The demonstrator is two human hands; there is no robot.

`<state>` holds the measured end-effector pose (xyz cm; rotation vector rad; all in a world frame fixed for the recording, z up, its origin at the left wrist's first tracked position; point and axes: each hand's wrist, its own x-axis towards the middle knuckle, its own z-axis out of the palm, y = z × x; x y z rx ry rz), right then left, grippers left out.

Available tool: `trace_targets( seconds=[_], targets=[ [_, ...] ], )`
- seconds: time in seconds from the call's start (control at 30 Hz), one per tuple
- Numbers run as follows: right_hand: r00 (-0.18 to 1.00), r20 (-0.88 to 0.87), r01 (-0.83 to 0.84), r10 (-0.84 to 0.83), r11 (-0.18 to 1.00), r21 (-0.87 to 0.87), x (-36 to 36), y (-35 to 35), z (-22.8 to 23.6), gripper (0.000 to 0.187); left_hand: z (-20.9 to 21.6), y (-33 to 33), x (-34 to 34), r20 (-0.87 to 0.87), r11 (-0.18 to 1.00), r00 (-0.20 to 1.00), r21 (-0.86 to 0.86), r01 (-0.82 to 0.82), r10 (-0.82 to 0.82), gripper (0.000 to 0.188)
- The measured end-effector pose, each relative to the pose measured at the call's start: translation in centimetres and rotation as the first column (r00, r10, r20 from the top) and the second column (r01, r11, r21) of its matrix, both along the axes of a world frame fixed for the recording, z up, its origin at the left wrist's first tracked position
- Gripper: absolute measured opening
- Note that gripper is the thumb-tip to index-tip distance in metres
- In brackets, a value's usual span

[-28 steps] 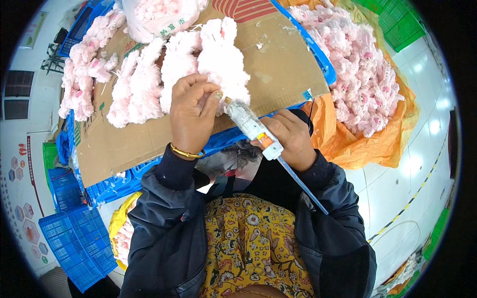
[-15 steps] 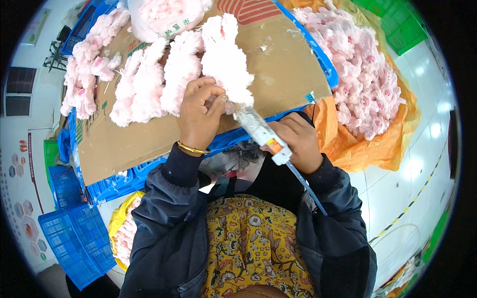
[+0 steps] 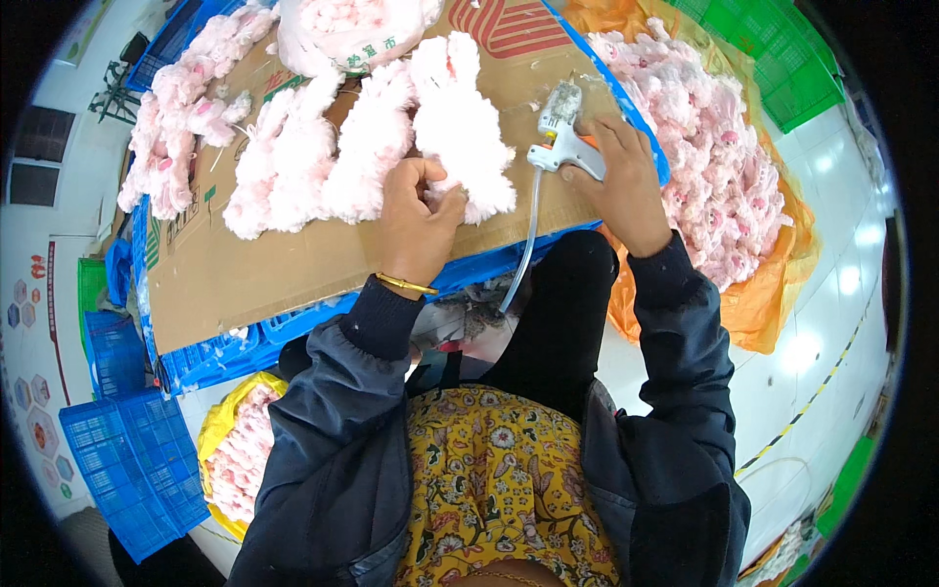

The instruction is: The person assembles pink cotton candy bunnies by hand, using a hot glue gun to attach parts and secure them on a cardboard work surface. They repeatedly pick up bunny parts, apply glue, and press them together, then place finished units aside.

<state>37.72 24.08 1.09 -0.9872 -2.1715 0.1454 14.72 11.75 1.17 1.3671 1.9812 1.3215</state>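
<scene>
A fluffy pale pink, rabbit-shaped plush piece (image 3: 462, 127) lies on the cardboard sheet (image 3: 293, 284), its two long ears toward the far side. My left hand (image 3: 423, 217) is at its lower left end, thumb and forefinger pinched on the fur. To the right, my right hand (image 3: 626, 181) has its fingers round the handle of a white hot glue gun (image 3: 559, 137), which is down at the cardboard. The gun's nozzle end is covered in grey residue and points away from me. A translucent glue stick (image 3: 526, 240) trails from its rear over the near edge.
More pink plush pieces (image 3: 372, 147) lie side by side to the left, with another cluster (image 3: 166, 137) beyond. A filled plastic bag (image 3: 357, 49) stands at the back. An orange sack (image 3: 773, 313) heaped with pink plush is on the right; blue crates (image 3: 137, 470) are at lower left.
My right hand has carried the glue gun from the plush's near end up and right onto the cardboard, turning its nozzle away from me. The left hand stays at the plush's lower end.
</scene>
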Motion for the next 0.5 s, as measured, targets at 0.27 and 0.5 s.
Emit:
trace_targets(
  seconds=[0.27, 0.5],
  targets=[
    [0.941, -0.128, -0.335, 0.314, 0.922, -0.197, -5.3, -4.0, 2.5, 0.032, 0.5, 0.2, 0.0, -0.034, 1.0, 0.999, 0.0, -0.014, 0.014, 0.026],
    [0.95, 0.049, -0.306, 0.308, 0.951, -0.045, -6.6, -4.4, 3.4, 0.03, -0.2, 1.0, 0.4, -0.116, 0.999, 0.992, 0.018, -0.046, 0.048, 0.019]
  ],
)
